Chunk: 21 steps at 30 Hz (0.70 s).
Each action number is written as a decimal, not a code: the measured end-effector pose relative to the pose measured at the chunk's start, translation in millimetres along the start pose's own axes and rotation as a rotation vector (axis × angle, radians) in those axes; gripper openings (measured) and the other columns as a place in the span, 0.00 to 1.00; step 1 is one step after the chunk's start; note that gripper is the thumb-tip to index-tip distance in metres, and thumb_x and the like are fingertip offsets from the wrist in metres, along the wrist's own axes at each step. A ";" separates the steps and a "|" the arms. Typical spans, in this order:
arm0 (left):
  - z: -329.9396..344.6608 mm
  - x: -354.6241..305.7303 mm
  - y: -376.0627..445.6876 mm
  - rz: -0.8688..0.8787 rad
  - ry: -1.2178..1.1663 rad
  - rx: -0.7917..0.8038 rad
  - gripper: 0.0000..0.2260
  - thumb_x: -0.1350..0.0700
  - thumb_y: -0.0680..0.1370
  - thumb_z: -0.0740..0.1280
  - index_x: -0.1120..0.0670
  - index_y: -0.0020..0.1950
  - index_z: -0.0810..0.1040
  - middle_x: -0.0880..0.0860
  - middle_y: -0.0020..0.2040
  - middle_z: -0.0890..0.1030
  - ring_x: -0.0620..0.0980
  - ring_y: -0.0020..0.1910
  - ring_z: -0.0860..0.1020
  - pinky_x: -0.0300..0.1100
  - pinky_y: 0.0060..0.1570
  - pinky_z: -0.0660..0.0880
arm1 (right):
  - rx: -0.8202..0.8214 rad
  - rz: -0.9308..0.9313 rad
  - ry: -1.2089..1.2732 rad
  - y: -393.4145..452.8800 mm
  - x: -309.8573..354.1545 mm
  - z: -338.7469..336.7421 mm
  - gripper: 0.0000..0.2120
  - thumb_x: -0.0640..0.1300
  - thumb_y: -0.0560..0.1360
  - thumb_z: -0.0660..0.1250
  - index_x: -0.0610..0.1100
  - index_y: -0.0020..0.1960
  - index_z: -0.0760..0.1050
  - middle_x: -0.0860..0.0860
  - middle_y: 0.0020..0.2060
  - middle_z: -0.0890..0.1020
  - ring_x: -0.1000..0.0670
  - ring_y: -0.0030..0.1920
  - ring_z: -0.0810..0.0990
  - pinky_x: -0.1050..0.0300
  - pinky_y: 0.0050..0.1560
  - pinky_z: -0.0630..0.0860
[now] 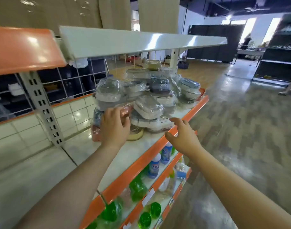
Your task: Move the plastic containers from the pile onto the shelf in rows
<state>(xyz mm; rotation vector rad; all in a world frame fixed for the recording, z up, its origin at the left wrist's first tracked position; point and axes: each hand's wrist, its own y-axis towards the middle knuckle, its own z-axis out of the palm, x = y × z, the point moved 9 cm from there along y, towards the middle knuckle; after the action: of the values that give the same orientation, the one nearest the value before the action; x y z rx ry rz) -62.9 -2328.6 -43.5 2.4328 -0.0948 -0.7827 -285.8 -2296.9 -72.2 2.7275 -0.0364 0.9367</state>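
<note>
The wrapped plastic containers (148,96) look light and slippery; hold them by the sides. Left hand (114,126) grips a pink-and-blue stack (97,123) at the pile's 8 o'clock; right hand (182,134) is spread, holding nothing.

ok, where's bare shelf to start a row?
Bare white shelf surface lies near the camera, between the orange front lip and the left hand. The wrapped plastic container pile crowds the far end; right hand hovers over the lip.

Both forearms were bare to the frame's lower edge, with no sleeves in view. The left hand (114,124) and right hand (182,136) wore no gloves, rings or watch.
</note>
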 end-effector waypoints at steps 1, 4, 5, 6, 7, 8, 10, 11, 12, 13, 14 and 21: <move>2.3 1.7 6.2 -0.037 -0.015 -0.032 0.14 0.55 0.77 0.65 0.57 0.62 0.74 0.58 0.59 0.74 0.57 0.60 0.70 0.48 0.58 0.67 | -0.018 -0.011 0.018 9.1 -2.2 -1.7 0.26 0.46 0.76 0.65 0.48 0.72 0.62 0.46 0.66 0.68 0.49 0.56 0.72 0.58 0.48 0.67; 6.8 8.4 15.7 -0.125 -0.037 -0.116 0.16 0.55 0.77 0.66 0.58 0.64 0.73 0.60 0.62 0.72 0.59 0.63 0.68 0.50 0.64 0.64 | -0.066 -0.058 0.069 35.3 -5.7 -3.7 0.26 0.46 0.75 0.66 0.46 0.71 0.63 0.45 0.65 0.68 0.47 0.61 0.70 0.60 0.51 0.64; 7.8 11.0 18.6 -0.137 -0.029 -0.142 0.18 0.55 0.77 0.67 0.58 0.65 0.72 0.61 0.63 0.71 0.60 0.64 0.67 0.51 0.65 0.63 | -0.077 -0.073 0.081 44.7 -5.6 -3.6 0.27 0.46 0.75 0.67 0.45 0.71 0.64 0.45 0.66 0.68 0.46 0.63 0.69 0.61 0.53 0.64; 8.6 14.2 22.6 -0.145 -0.018 -0.162 0.20 0.54 0.76 0.67 0.58 0.66 0.71 0.61 0.65 0.70 0.60 0.65 0.67 0.51 0.65 0.62 | -0.086 -0.086 0.092 55.0 -4.9 -3.8 0.27 0.46 0.75 0.67 0.45 0.72 0.64 0.45 0.66 0.68 0.46 0.65 0.68 0.61 0.56 0.63; 9.1 18.0 28.0 -0.155 -0.008 -0.179 0.21 0.53 0.76 0.68 0.57 0.67 0.70 0.61 0.66 0.69 0.60 0.66 0.66 0.51 0.66 0.62 | -0.091 -0.098 0.103 66.0 -3.6 -4.1 0.27 0.46 0.75 0.67 0.44 0.72 0.63 0.45 0.67 0.68 0.46 0.66 0.67 0.61 0.58 0.63; 10.1 23.0 34.8 -0.175 0.002 -0.188 0.23 0.52 0.76 0.68 0.57 0.68 0.68 0.60 0.67 0.68 0.59 0.67 0.65 0.50 0.66 0.61 | -0.092 -0.113 0.113 77.7 -1.5 -4.5 0.27 0.47 0.75 0.67 0.44 0.72 0.63 0.45 0.68 0.67 0.46 0.67 0.67 0.60 0.60 0.64; 11.4 34.2 48.8 -0.246 0.032 -0.189 0.27 0.49 0.75 0.68 0.56 0.71 0.64 0.60 0.70 0.65 0.59 0.69 0.62 0.50 0.67 0.59 | -0.088 -0.156 0.122 101.2 4.4 -5.0 0.27 0.47 0.76 0.67 0.44 0.72 0.63 0.46 0.69 0.67 0.47 0.67 0.67 0.61 0.60 0.63; 12.9 39.3 55.2 -0.284 0.045 -0.188 0.30 0.47 0.75 0.69 0.56 0.72 0.62 0.60 0.71 0.63 0.59 0.70 0.61 0.50 0.68 0.58 | -0.081 -0.178 0.120 112.8 7.8 -4.6 0.27 0.47 0.76 0.67 0.44 0.72 0.63 0.46 0.69 0.67 0.47 0.67 0.67 0.61 0.59 0.63; 14.3 42.4 60.9 -0.312 0.047 -0.192 0.33 0.46 0.74 0.69 0.57 0.73 0.60 0.60 0.71 0.62 0.59 0.71 0.59 0.50 0.68 0.57 | -0.073 -0.200 0.120 124.0 10.8 -4.1 0.27 0.48 0.76 0.66 0.44 0.72 0.63 0.46 0.69 0.67 0.47 0.67 0.67 0.61 0.59 0.63; 15.5 45.1 66.2 -0.333 0.042 -0.202 0.36 0.45 0.73 0.70 0.57 0.74 0.59 0.60 0.72 0.61 0.59 0.71 0.58 0.50 0.69 0.56 | -0.065 -0.221 0.122 134.8 13.3 -3.0 0.28 0.48 0.76 0.66 0.44 0.72 0.63 0.46 0.69 0.67 0.47 0.67 0.67 0.60 0.60 0.64; 15.9 46.9 71.5 -0.348 0.036 -0.221 0.37 0.45 0.72 0.71 0.57 0.74 0.58 0.61 0.72 0.60 0.59 0.71 0.58 0.51 0.69 0.56 | -0.056 -0.241 0.130 146.0 15.5 -1.2 0.28 0.48 0.76 0.67 0.44 0.72 0.63 0.46 0.69 0.67 0.47 0.67 0.67 0.58 0.61 0.65; 26.3 52.7 106.1 -0.453 0.035 -0.262 0.47 0.43 0.68 0.74 0.58 0.77 0.52 0.62 0.74 0.58 0.60 0.73 0.57 0.51 0.70 0.56 | 0.027 -0.345 0.137 220.9 22.2 8.0 0.27 0.48 0.76 0.66 0.43 0.72 0.63 0.44 0.67 0.68 0.44 0.64 0.70 0.56 0.55 0.68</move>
<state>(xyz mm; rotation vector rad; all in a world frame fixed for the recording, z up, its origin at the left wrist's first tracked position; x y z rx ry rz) -23.0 -2442.3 -30.1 2.2361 0.5560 -0.8799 -286.8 -2511.2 -13.4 2.5681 0.4599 1.0186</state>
